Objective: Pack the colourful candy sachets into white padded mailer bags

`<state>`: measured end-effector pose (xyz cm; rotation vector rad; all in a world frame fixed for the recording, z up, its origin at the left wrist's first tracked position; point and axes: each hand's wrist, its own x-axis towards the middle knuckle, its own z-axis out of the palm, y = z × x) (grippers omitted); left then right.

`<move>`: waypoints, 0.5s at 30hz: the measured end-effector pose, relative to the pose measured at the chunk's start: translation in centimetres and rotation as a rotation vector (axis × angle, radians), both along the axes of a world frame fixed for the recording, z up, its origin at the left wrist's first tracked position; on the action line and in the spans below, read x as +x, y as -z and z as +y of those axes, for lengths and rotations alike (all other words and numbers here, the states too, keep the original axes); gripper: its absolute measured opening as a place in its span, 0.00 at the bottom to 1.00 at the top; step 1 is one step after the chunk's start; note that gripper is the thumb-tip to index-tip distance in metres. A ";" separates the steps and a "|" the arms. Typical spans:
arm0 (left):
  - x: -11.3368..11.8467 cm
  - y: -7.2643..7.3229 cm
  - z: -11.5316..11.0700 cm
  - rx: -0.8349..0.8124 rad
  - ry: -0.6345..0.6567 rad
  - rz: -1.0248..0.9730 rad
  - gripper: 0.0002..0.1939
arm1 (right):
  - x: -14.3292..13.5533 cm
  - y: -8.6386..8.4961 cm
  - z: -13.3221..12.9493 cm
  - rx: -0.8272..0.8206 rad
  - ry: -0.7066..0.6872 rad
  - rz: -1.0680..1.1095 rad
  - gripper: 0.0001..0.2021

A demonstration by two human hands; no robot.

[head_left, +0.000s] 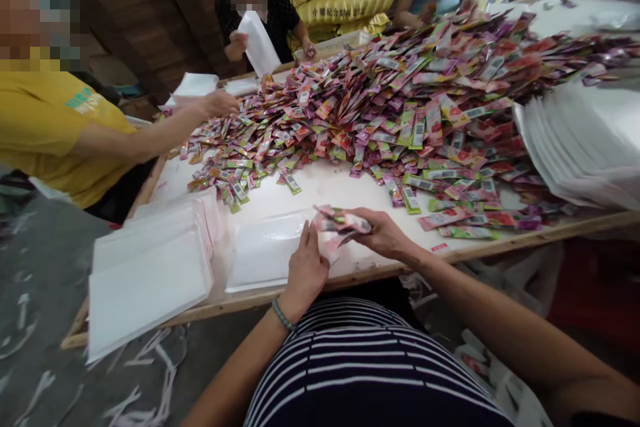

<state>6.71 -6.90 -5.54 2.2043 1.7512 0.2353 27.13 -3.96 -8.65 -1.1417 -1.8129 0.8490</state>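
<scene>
In my right hand (377,233) is a small bunch of pink and green stick sachets (343,219), gripped at its right end and held just above the table. My left hand (307,267) is at the right end of a flat white plastic bag (267,250) lying on the table, its fingers closed on the bag's edge. The sachets' left end is close to my left fingertips, over the bag's end. A large heap of the same sachets (350,113) spreads across the table beyond both hands.
White bags are stacked at the left table corner (150,273), partly overhanging it, and another stack (585,140) is at the right. A person in yellow (100,140) reaches toward the heap. Two other people work across the table. A wooden rim (400,268) edges the table.
</scene>
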 end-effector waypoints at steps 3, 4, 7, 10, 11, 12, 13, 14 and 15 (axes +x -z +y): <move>0.4 0.9 0.0 0.084 0.020 -0.106 0.38 | -0.2 0.4 -0.6 -0.041 -0.083 -0.290 0.25; 0.6 1.1 -0.1 0.090 0.031 -0.115 0.38 | -0.4 0.3 -0.6 -0.041 -0.079 -0.396 0.27; 0.8 1.3 -0.5 0.064 0.082 -0.099 0.39 | -1.3 -0.6 -0.7 -0.003 -0.034 -0.666 0.28; 0.7 1.1 -0.6 0.064 0.117 -0.111 0.42 | -2.7 -1.6 -1.1 0.105 -0.079 -0.803 0.24; 0.6 1.0 -0.5 0.068 0.126 -0.125 0.42 | -3.2 -1.7 -1.3 0.146 -0.106 -0.827 0.22; 0.5 0.9 -0.5 0.069 0.137 -0.140 0.42 | -3.5 -1.7 -1.4 0.173 -0.126 -0.847 0.21; 0.4 0.9 -0.4 0.066 0.153 -0.157 0.42 | -3.9 -1.5 -1.5 0.183 -0.133 -0.867 0.20; 0.3 0.9 -0.3 0.061 0.170 -0.174 0.41 | -4.1 -1.3 -1.4 0.175 -0.126 -0.884 0.18; 0.2 0.9 -0.3 0.053 0.186 -0.189 0.41 | -4.4 -1.0 -1.3 0.157 -0.117 -0.891 0.17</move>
